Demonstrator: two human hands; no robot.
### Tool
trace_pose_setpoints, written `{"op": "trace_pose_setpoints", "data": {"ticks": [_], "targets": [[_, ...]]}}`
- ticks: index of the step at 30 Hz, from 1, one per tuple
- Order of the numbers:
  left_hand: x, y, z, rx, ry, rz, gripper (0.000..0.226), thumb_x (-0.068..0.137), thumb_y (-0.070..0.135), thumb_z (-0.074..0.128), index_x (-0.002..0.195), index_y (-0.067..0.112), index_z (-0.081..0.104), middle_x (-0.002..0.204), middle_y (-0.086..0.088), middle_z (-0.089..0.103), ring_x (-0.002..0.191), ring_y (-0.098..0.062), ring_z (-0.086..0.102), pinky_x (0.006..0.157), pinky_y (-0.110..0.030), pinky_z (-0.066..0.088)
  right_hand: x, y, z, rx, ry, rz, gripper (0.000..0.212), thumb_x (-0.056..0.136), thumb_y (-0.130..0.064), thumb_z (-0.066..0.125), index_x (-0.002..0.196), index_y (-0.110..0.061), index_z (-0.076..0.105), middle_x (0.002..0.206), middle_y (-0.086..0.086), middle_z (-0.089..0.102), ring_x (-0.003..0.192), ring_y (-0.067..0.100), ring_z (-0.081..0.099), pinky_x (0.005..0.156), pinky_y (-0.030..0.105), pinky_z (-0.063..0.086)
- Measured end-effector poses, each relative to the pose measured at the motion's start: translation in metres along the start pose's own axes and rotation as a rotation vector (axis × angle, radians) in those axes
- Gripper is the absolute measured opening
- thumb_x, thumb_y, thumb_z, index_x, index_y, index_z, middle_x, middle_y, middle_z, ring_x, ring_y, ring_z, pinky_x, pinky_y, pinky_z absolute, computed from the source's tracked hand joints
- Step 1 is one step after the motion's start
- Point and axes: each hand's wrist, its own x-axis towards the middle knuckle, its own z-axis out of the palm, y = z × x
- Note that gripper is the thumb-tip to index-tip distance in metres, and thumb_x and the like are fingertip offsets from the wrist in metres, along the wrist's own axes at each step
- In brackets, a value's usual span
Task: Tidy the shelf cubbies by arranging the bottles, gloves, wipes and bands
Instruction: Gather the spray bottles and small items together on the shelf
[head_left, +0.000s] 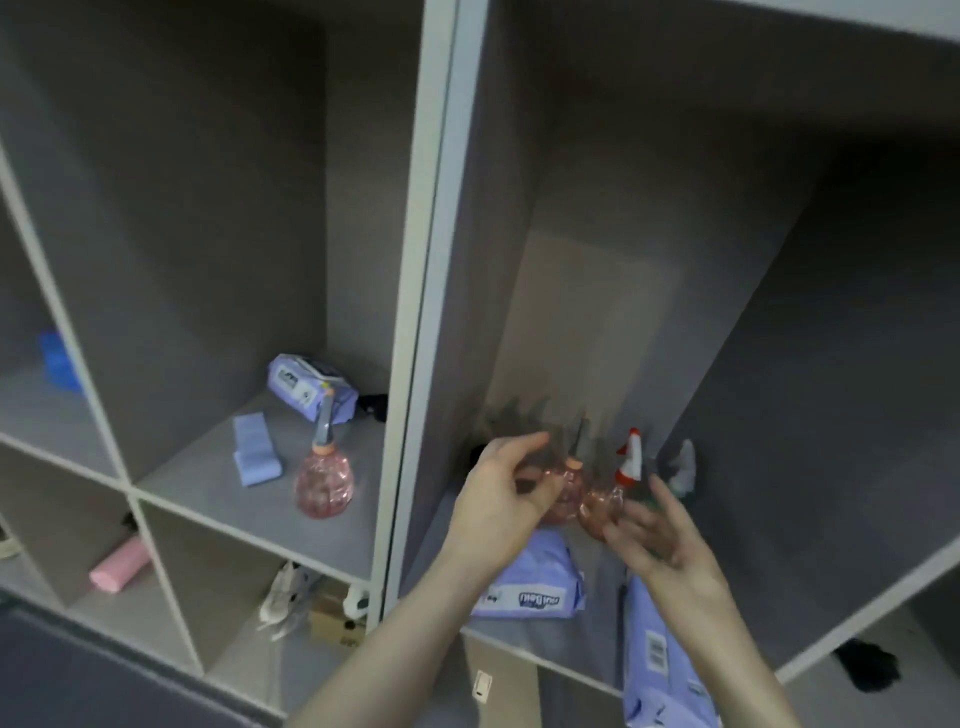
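Two pink bottles (582, 499) mid-frame between left grip (506, 488) and right grip (660, 535); both grips open, fingers loosely spread beside them.

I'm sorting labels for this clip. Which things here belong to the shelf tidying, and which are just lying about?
Job:
pink spray bottles
lone pink bottle
wipes pack
rear wipes pack
folded blue band
left hand
right hand

Lying about:
shoe
cardboard box
pink roll

Wipes pack (535, 582) before bottles (597, 506); third bottle (323, 480) in left cubby (291, 519).
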Motion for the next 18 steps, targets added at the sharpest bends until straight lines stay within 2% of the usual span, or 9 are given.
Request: {"op": "trace_pose_setpoints", "data": {"ticks": [2,5,7,9,11,12,14,15,18], "targets": [[-0.034,-0.001,-0.02,-0.056,0.043,-0.01,0.035,0.084,0.008,0.068,0.114,0.027,0.063,0.114,0.005,0.061,0.08,0.004,0.064,0.078,-0.013,0.05,-0.028,0.0,0.012,-0.02,-0.042,-0.027,0.064,0.083,0.004,0.064,0.139,-0.018,0.042,0.122,0.01,0.06,0.114,0.022,0.058,0.078,0.008,0.051],[-0.068,-0.003,-0.058,-0.063,0.125,-0.031,0.031,0.084,0.004,0.068,0.109,0.021,0.067,0.104,0.005,0.068,0.067,0.007,0.059,0.068,-0.008,0.046,-0.062,-0.003,0.039,-0.049,-0.116,-0.058,0.055,0.085,0.0,0.064,0.132,-0.023,0.046,0.118,0.006,0.06,0.112,0.017,0.056,0.069,0.003,0.047],[-0.076,-0.006,-0.087,-0.08,0.22,-0.074,0.028,0.084,0.004,0.068,0.105,0.021,0.07,0.09,0.006,0.069,0.06,0.006,0.055,0.063,-0.009,0.045,-0.075,-0.006,0.06,-0.087,-0.186,-0.076,0.05,0.087,-0.008,0.065,0.129,-0.03,0.048,0.116,-0.004,0.061,0.112,0.008,0.055,0.073,0.009,0.048],[-0.077,-0.011,-0.114,-0.073,0.313,-0.11,0.026,0.084,0.006,0.067,0.1,0.027,0.07,0.088,0.007,0.07,0.068,0.003,0.06,0.069,-0.011,0.048,-0.082,-0.01,0.083,-0.131,-0.245,-0.073,0.046,0.087,-0.012,0.065,0.124,-0.035,0.049,0.114,-0.011,0.06,0.111,0.001,0.054,0.077,0.016,0.048],[-0.071,-0.018,-0.139,-0.038,0.374,-0.14,0.027,0.086,0.008,0.065,0.103,0.028,0.069,0.092,0.007,0.07,0.078,0.0,0.064,0.076,-0.015,0.051,-0.083,-0.012,0.109,-0.156,-0.279,-0.077,0.046,0.087,-0.008,0.065,0.119,-0.037,0.05,0.112,-0.012,0.06,0.107,-0.003,0.055,0.075,0.012,0.048],[-0.065,-0.022,-0.15,-0.024,0.396,-0.158,0.026,0.087,0.008,0.064,0.106,0.025,0.068,0.091,0.007,0.069,0.076,0.002,0.064,0.073,-0.013,0.051,-0.081,-0.014,0.122,-0.175,-0.295,-0.089,0.047,0.086,-0.008,0.066,0.116,-0.04,0.049,0.11,-0.012,0.06,0.105,-0.006,0.055,0.075,0.009,0.047],[-0.05,-0.03,-0.172,-0.017,0.416,-0.2,0.028,0.088,0.006,0.062,0.111,0.022,0.062,0.085,0.015,0.064,0.064,0.01,0.061,0.057,-0.006,0.046,-0.073,-0.017,0.151,-0.217,-0.348,-0.103,0.047,0.087,-0.012,0.066,0.112,-0.047,0.047,0.11,-0.013,0.061,0.102,-0.008,0.055,0.076,0.007,0.044],[-0.042,-0.035,-0.183,-0.001,0.413,-0.224,0.03,0.087,0.007,0.062,0.114,0.022,0.06,0.084,0.019,0.062,0.061,0.01,0.06,0.054,-0.007,0.043,-0.067,-0.019,0.166,-0.233,-0.379,-0.097,0.046,0.087,-0.013,0.065,0.111,-0.048,0.046,0.109,-0.012,0.06,0.101,-0.008,0.055,0.077,0.006,0.043],[-0.012,-0.053,-0.213,0.086,0.341,-0.291,0.042,0.086,0.012,0.064,0.126,0.02,0.056,0.091,0.012,0.065,0.069,0.006,0.057,0.06,-0.013,0.039,-0.04,-0.027,0.221,-0.265,-0.442,-0.067,0.042,0.089,-0.015,0.062,0.107,-0.049,0.044,0.102,-0.017,0.058,0.09,-0.016,0.055,0.076,0.005,0.042]]}}
